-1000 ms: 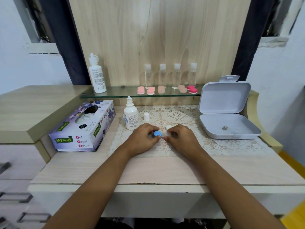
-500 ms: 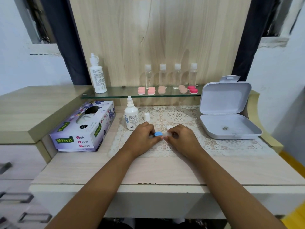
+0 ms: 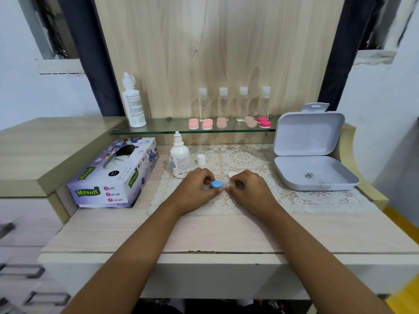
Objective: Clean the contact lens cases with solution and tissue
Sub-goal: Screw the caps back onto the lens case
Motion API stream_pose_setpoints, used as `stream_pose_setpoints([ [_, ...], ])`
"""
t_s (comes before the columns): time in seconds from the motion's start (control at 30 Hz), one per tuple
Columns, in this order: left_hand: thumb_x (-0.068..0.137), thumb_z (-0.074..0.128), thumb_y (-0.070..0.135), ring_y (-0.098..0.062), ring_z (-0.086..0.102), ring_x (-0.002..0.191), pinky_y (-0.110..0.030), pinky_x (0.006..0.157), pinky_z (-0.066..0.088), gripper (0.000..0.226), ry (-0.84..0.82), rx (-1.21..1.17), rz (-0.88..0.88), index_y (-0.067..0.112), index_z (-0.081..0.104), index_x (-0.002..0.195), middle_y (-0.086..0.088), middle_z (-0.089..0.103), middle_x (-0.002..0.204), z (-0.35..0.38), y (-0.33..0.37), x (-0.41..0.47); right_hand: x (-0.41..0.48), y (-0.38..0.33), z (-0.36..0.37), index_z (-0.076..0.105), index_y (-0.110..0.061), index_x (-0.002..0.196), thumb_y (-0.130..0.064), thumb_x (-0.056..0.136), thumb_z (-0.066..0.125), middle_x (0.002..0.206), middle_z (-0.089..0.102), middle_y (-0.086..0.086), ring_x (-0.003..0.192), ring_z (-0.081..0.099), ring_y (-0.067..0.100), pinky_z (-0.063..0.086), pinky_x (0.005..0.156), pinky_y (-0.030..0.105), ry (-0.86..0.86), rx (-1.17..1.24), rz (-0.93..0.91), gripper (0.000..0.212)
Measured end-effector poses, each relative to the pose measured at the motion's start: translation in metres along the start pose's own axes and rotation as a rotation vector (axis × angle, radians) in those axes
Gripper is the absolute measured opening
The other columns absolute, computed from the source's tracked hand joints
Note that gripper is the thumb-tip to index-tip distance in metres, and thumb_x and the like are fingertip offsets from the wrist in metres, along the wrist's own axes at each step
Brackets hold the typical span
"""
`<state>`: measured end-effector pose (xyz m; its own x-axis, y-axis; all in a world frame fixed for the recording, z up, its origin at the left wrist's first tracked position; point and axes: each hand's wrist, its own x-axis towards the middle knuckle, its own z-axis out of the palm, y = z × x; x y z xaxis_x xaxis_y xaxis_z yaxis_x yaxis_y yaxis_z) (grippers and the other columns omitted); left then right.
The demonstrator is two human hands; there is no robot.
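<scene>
Hands: both lie over the lace mat (image 3: 249,159), near the middle of the desk (image 3: 226,234), with their fingertips close together.
Left hand (image 3: 195,191): fingers and thumb are curled round the blue cap (image 3: 216,184), gripping it.
Right hand (image 3: 247,191): thumb and fingers pinch the pale body of the lens case (image 3: 227,183), which sits between the two hands, level with the blue cap.
White cap (image 3: 231,174): loose on the mat, just behind the right hand.
Solution bottle (image 3: 179,158): upright with its nozzle bare, at the mat's rear left corner; its small white lid (image 3: 201,159) stands just beside it.
Tissue box (image 3: 113,175): at the desk's left edge, beside the mat, with tissue showing in its slot.
Grey box (image 3: 310,159): lid raised, at the desk's rear right corner.
Glass shelf (image 3: 158,130): along the rear edge, carrying a tall white bottle (image 3: 133,103), four clear bottles (image 3: 223,103) and pink lens cases (image 3: 206,124).
</scene>
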<state>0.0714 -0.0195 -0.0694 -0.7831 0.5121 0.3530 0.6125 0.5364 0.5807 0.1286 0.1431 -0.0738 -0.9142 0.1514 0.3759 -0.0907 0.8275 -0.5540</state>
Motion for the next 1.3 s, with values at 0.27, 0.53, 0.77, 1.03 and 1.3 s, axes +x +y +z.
stream_pose_setpoints([
  [0.27,0.079,0.070,0.035,-0.007,0.049,0.096,-0.013,0.078,0.038,0.037,0.002,-0.003,-0.018,0.015,0.058,0.108,0.005,0.049,0.100,-0.0005,-0.0001,0.0006,0.0000,-0.0003,0.0001,0.068,-0.012,0.087,-0.030,0.083,0.065,0.092,0.058,0.003,0.092,0.052,0.022,0.043,0.079,0.033,0.000,-0.010,-0.004,0.019],
  [0.53,0.085,0.065,0.033,-0.008,0.049,0.106,-0.010,0.087,0.034,0.037,-0.043,0.023,0.012,0.016,0.062,0.118,0.007,0.049,0.106,-0.0015,-0.0008,0.0001,-0.0006,-0.0017,-0.0007,0.068,-0.011,0.092,-0.029,0.084,0.064,0.098,0.060,0.006,0.095,0.052,0.023,0.043,0.082,0.034,-0.001,-0.017,0.000,0.020],
  [0.77,0.083,0.068,0.030,-0.010,0.051,0.095,-0.020,0.084,0.040,0.023,-0.026,0.073,0.054,0.014,0.065,0.099,0.005,0.053,0.098,0.0003,-0.0023,0.0022,-0.0018,-0.0025,-0.0017,0.068,-0.012,0.093,-0.029,0.084,0.064,0.098,0.060,0.005,0.095,0.051,0.022,0.042,0.083,0.034,-0.009,-0.016,0.004,0.020],
  [1.03,0.084,0.066,0.024,-0.008,0.053,0.096,-0.018,0.085,0.040,0.024,-0.018,0.044,0.083,0.012,0.068,0.105,0.005,0.054,0.101,-0.0003,-0.0015,0.0016,-0.0025,-0.0038,-0.0025,0.068,-0.010,0.088,-0.027,0.084,0.064,0.093,0.059,0.005,0.092,0.050,0.023,0.041,0.078,0.031,-0.017,-0.022,0.001,0.018],
  [1.3,0.085,0.065,0.028,-0.004,0.050,0.092,-0.015,0.080,0.035,0.025,-0.015,0.071,0.075,0.015,0.066,0.107,0.008,0.052,0.099,0.0005,-0.0026,0.0006,-0.0001,-0.0065,-0.0089,0.064,-0.009,0.115,-0.019,0.091,0.052,0.114,0.060,0.010,0.105,0.054,0.020,0.032,0.079,0.017,0.163,0.081,0.122,0.028],
])
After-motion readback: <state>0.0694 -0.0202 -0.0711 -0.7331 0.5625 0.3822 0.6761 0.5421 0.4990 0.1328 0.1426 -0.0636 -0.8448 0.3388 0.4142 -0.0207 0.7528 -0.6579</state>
